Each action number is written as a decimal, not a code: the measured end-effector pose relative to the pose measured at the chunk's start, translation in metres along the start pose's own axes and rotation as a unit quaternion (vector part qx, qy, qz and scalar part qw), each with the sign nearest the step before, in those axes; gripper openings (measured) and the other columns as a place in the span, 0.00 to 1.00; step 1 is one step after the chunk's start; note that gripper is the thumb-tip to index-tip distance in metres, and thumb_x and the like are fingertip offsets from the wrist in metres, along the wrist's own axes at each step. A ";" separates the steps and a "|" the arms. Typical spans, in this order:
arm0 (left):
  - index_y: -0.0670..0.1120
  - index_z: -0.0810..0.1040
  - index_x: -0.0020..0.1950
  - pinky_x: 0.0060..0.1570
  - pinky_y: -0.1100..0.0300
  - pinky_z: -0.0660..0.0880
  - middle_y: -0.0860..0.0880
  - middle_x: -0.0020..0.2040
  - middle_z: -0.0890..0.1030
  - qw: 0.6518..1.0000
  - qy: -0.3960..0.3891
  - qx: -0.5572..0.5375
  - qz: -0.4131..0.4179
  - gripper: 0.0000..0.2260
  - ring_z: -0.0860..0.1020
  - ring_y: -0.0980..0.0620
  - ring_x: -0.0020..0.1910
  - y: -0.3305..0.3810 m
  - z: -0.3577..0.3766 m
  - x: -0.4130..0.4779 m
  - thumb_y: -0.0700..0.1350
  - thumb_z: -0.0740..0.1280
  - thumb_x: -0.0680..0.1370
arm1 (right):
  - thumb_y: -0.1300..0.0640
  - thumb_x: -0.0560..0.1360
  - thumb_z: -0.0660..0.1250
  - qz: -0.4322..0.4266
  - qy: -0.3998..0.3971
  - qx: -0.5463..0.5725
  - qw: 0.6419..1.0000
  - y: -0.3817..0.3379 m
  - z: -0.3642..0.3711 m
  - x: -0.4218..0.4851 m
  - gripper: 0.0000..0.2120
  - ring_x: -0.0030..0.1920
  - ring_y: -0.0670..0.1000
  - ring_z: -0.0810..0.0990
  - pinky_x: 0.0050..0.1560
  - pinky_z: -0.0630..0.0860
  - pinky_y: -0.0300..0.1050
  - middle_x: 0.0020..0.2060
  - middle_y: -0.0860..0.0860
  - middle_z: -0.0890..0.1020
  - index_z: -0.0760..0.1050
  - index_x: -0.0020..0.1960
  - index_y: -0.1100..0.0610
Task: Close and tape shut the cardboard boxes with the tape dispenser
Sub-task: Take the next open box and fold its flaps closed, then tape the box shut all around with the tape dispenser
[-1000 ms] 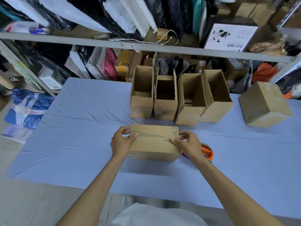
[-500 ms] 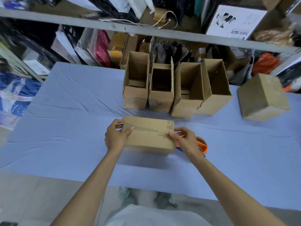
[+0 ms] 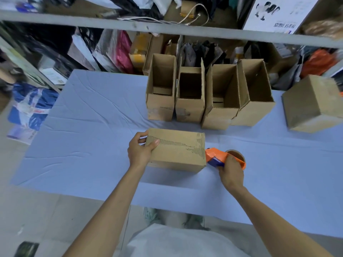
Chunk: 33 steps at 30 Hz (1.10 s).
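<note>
box in front: closed cardboard box (image 3: 176, 151) sitting on the blue table (image 3: 83, 145), flaps down; top skin's torn in spots so the ribbing shows
left hand: left hand (image 3: 141, 153) grips the box's left end; thumb lies on top, the other fingers curl round the side
right hand: right hand (image 3: 230, 171) has its fingers wrapped tight round the tape dispenser (image 3: 217, 157)
tape dispenser: orange and blue, just right of the box; its nose touches the box's right end up near the top edge; brown tape roll (image 3: 234, 153) peeks out behind the hand
open boxes: four open boxes (image 3: 161, 101) in a row further back, packed side by side
other box: another closed box (image 3: 311, 106) far right, well apart
behind: shelf rail (image 3: 204, 32) with bags stuffed under it
</note>
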<state>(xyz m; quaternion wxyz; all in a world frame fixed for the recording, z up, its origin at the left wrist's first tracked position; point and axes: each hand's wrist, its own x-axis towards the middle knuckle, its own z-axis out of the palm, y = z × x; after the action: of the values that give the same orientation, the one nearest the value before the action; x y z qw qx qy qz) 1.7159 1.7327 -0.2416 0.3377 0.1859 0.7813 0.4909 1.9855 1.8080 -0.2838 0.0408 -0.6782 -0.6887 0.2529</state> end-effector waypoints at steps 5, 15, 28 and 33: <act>0.57 0.76 0.48 0.43 0.54 0.77 0.55 0.48 0.79 1.000 -0.011 0.014 -0.001 0.12 0.79 0.54 0.46 0.003 0.000 0.003 0.47 0.77 0.70 | 0.60 0.72 0.69 -0.038 0.043 -0.027 0.998 0.002 -0.039 0.012 0.08 0.43 0.55 0.76 0.39 0.67 0.45 0.44 0.52 0.80 0.72 0.49 0.56; 0.58 0.73 0.44 0.45 0.55 0.75 0.60 0.44 0.78 0.997 -0.054 0.060 0.021 0.12 0.78 0.59 0.44 0.010 0.036 -0.018 0.50 0.76 0.71 | 0.50 0.68 0.77 -0.100 -0.067 0.260 0.958 -0.036 -0.125 0.011 0.17 0.44 0.49 0.81 0.38 0.78 0.40 0.44 0.45 0.81 0.72 0.52 0.50; 0.52 0.75 0.49 0.42 0.59 0.71 0.53 0.49 0.81 0.992 -0.085 0.090 0.014 0.11 0.79 0.51 0.46 0.014 0.043 -0.019 0.46 0.75 0.72 | 0.51 0.61 0.77 -0.315 -0.067 0.007 0.947 -0.099 -0.101 0.001 0.24 0.44 0.50 0.78 0.41 0.76 0.45 0.46 0.45 0.80 0.73 0.54 0.49; 0.52 0.76 0.50 0.44 0.59 0.74 0.52 0.51 0.80 0.993 -0.088 0.085 0.007 0.08 0.79 0.51 0.48 0.016 0.043 -0.018 0.45 0.73 0.74 | 0.50 0.62 0.79 -0.320 -0.090 0.010 0.943 -0.105 -0.101 0.006 0.28 0.46 0.46 0.76 0.39 0.68 0.33 0.48 0.43 0.77 0.73 0.59 0.50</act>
<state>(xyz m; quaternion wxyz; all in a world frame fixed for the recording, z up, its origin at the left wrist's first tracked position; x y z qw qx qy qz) 1.7581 1.7564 -0.2336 0.3846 0.2613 0.7862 0.4070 1.9292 1.8486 -0.1557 0.0642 -0.3960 -0.8678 0.2930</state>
